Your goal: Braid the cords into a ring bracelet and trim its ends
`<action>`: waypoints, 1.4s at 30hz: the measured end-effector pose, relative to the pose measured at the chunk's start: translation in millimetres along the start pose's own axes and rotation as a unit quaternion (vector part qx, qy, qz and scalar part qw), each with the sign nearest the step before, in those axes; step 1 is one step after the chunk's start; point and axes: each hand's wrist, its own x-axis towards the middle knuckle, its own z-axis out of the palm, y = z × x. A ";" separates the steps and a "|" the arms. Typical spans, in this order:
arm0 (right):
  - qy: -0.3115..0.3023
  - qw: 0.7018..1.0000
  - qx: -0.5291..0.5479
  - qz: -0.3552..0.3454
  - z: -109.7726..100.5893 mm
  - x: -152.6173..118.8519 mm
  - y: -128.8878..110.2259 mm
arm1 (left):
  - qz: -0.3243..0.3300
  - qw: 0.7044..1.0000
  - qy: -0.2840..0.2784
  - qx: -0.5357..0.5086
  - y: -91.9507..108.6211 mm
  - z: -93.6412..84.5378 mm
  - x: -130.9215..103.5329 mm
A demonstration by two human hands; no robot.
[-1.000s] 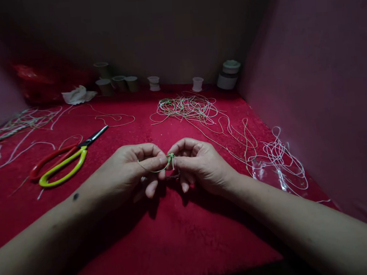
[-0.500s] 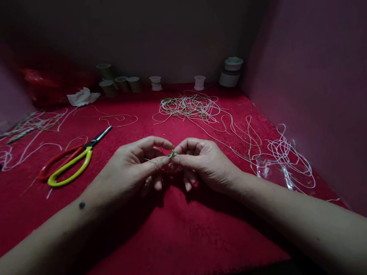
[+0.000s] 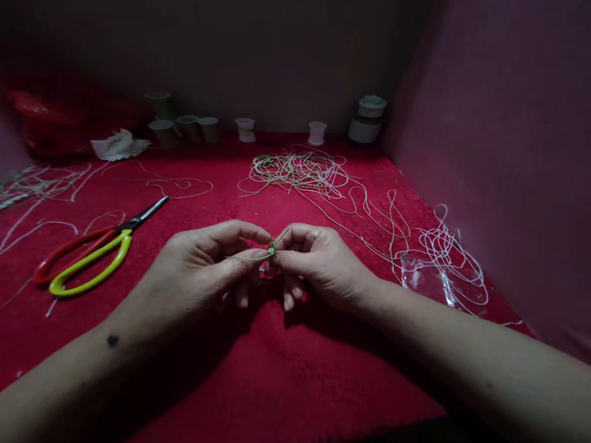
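Note:
Between my fingertips is a small knot of green cord (image 3: 272, 249), with thin cord ends sticking out to the left and up to the right. My left hand (image 3: 209, 263) pinches it from the left with thumb and index finger. From the other side my right hand (image 3: 319, 257) pinches the same knot, its fingertips almost touching those of the left. The other fingers of both hands curl below, partly in shadow. Scissors (image 3: 91, 256) with one red and one yellow handle loop lie left of my left hand, blades pointing away to the right.
A tangle of green and white cord (image 3: 299, 171) lies beyond my hands on the red cloth (image 3: 269, 389). White cord (image 3: 451, 256) and a clear plastic bag (image 3: 425, 280) are at right. More cords (image 3: 34, 189), crumpled white paper (image 3: 119, 146), several spools (image 3: 209, 129) and a jar (image 3: 368, 120) stand farther back.
The view has shifted slightly, so the scene sits further left. The knot has turned a little between my fingers, and a cord end now points up to the right.

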 end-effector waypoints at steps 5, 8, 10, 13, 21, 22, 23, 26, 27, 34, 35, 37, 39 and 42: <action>-0.006 1.000 0.020 0.003 -1.0 0.0 1.8 | -0.002 1.000 0.013 -0.007 2.5 2.8 -0.3; 0.000 1.000 0.012 0.002 -0.6 -0.2 2.1 | -0.013 1.000 0.011 -0.012 2.9 4.0 0.3; 0.006 1.000 -0.007 0.000 0.4 -0.7 1.4 | -0.014 1.000 0.011 -0.015 2.2 4.1 0.6; 0.011 0.999 -0.034 -0.001 1.8 -1.4 0.2 | -0.010 0.999 -0.001 -0.031 1.0 3.5 0.7; -0.008 0.999 -0.039 -0.004 1.3 -1.9 1.4 | -0.007 0.999 -0.002 -0.039 1.0 3.7 1.0; -0.010 0.999 -0.039 -0.004 1.2 -1.9 1.7 | -0.006 0.999 -0.003 -0.037 1.4 4.0 1.0; -0.011 0.999 -0.040 -0.003 1.1 -1.8 2.0 | -0.006 0.999 -0.003 -0.035 1.8 4.4 0.8; -0.016 0.999 -0.047 -0.003 0.9 -1.3 2.5 | -0.010 1.000 0.002 -0.029 3.4 6.1 -0.8; -0.016 0.999 -0.051 -0.003 0.8 -1.1 2.5 | -0.013 1.000 0.006 -0.024 3.7 6.6 -1.4; -0.027 0.998 -0.056 -0.004 -0.5 -0.4 2.6 | -0.012 1.000 -0.003 -0.021 -0.1 7.3 -1.9; -0.029 0.998 -0.057 -0.007 -0.7 -0.4 2.8 | -0.008 1.000 0.001 -0.023 -0.7 7.7 -1.9; -0.028 0.998 -0.058 -0.013 -1.0 -0.6 3.5 | 0.005 1.000 0.000 -0.025 -1.4 9.1 -2.3; -0.025 0.998 -0.061 -0.017 -1.0 -1.0 4.2 | 0.011 1.000 -0.009 -0.023 -1.7 10.4 -3.3; -0.021 0.998 -0.053 -0.017 -0.6 -1.7 4.9 | 0.007 1.000 -0.016 -0.023 -1.9 10.7 -4.6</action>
